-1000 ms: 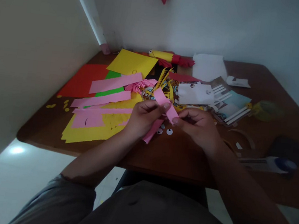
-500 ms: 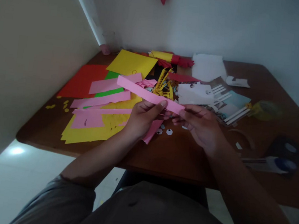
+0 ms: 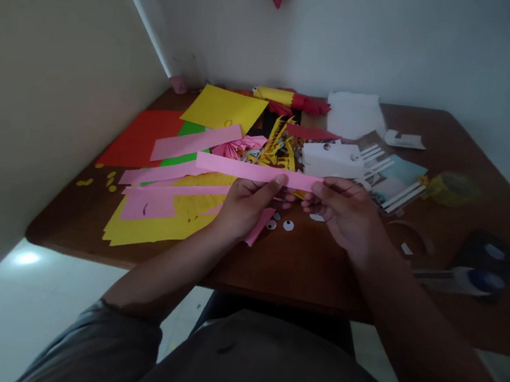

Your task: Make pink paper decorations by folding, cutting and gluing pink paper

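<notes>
Between two hands (image 3: 246,205), one pink strip (image 3: 239,168)

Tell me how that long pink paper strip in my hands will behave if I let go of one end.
The pink strip is thin paper, so it would likely droop. It looks very light, pinched by left hand and right hand.

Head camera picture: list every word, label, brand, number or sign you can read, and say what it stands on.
No text can be read anywhere.
The pink paper strip, held by the left hand and the right hand, is blank.
The white cards show only small dark dots, no letters.
The photo prints beside them are too blurred to read.
The pink sheet bears a small dark mark, not legible.
</notes>
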`<state>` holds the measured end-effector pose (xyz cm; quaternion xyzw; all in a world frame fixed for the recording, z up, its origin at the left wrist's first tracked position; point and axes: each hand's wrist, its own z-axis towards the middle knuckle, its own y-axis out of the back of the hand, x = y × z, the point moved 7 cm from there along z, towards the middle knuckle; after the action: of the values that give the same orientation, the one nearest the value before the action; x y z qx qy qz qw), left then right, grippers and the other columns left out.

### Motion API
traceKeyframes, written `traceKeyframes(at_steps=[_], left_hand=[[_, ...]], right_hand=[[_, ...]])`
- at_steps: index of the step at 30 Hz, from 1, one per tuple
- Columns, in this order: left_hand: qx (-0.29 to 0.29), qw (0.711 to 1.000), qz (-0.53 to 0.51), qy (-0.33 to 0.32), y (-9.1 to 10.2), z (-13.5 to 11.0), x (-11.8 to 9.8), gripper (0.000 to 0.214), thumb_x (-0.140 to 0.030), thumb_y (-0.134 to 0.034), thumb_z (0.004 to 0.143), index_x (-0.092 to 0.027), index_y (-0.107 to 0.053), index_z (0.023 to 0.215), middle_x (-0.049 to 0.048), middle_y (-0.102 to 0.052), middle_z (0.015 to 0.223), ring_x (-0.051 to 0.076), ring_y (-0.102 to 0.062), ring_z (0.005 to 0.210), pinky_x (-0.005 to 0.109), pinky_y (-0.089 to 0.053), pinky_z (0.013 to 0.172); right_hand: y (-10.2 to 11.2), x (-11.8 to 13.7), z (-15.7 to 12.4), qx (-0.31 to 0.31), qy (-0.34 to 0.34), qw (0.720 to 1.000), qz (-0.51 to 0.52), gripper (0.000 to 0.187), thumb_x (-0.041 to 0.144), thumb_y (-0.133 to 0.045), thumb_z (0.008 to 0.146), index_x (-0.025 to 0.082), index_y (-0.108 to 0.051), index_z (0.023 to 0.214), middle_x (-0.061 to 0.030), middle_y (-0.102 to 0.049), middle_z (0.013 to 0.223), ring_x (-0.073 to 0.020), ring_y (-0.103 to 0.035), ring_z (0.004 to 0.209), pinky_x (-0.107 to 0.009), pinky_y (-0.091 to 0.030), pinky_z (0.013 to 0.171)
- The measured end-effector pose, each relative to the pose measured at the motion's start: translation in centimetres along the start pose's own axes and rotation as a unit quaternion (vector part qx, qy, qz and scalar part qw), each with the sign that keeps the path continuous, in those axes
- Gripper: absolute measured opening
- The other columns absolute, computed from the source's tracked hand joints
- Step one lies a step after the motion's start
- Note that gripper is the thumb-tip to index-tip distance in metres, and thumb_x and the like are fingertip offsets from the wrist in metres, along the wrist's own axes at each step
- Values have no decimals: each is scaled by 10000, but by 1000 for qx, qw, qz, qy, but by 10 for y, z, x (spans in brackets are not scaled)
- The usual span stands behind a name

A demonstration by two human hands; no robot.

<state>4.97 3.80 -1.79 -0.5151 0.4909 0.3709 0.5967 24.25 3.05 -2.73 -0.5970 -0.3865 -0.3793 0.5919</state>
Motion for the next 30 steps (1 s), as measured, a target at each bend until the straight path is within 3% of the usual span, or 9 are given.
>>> traceKeyframes(at_steps=[16, 21, 25, 30], left_hand=[[27, 1000, 10, 8, -6, 0, 2, 548, -672, -850, 922, -129, -833, 988, 135, -868, 982, 237, -844, 877, 348, -688, 807], [50, 998, 3, 28, -11, -3, 3, 529, -653, -830, 948, -124, -844, 971, 144, -866, 964, 241, -847, 886, 374, -696, 846], [63, 997, 9, 48, -10, -3, 5, 490, -620, -826, 965, -132, -861, 968, 133, -862, 906, 228, -840, 828, 363, -690, 824], [40, 997, 38, 45, -1, 3, 3, 509, -635, -839, 948, -131, -849, 879, 129, -856, 874, 213, -823, 765, 354, -683, 810]], right_hand=[[-1, 4, 1, -7, 0, 1000, 2, 339, 490, -1035, 733, 257, -822, 855, 9, -744, 711, -160, -687, 621, -308, -607, 608], [-3, 15, -2, 25, 85, 994, -71, 304, 492, -948, 873, 320, -874, 1113, -19, -828, 1041, -185, -743, 845, -341, -640, 776], [-6, 25, -8, 42, 164, 967, -190, 143, 405, -951, 887, 292, -870, 923, -34, -831, 1030, -218, -763, 957, -382, -635, 921], [-12, 28, -9, 64, 175, 961, -204, 112, 381, -932, 903, 291, -868, 915, -40, -836, 1070, -229, -775, 1029, -383, -625, 970]])
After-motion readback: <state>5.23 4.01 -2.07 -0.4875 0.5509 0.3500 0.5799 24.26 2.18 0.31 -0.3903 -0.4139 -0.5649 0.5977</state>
